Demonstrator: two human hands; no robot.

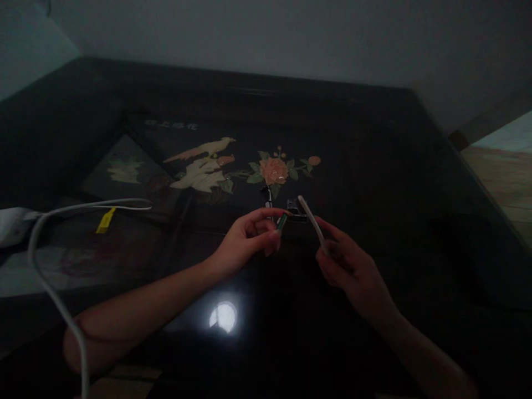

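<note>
- Dim light lay over a dark glossy table (374, 166) set against a pale wall, its top inlaid with a bird (203, 163) and an orange flower (273, 170); a lamp's reflection (224, 317) shone near the front edge.
- Left hand (251, 235) was curled, thumb and fingers pinching a small green cylinder (282, 221), possibly a battery, at its near end, just left of centre.
- Right hand (347, 266) was closed around the near end of a thin pale strip (312, 221), whose far end pointed up and left toward a small dark, part-clear object (296, 210) lying on the table between the hands.
- By my judgement the cylinder was light, rigid and smooth, so apt to slip; a pinch across its middle would suit it best.
- Likewise the strip looked light and slightly flexible; a grip close to its working end would steady it.
- At far left a white cable (50, 277) looped from a white block (12, 224) and carried a yellow tag (105, 220); nothing on the tag could be read.
- Pale characters (171, 125) stood on the inlay above the bird, too blurred to read. No brand was visible.
</note>
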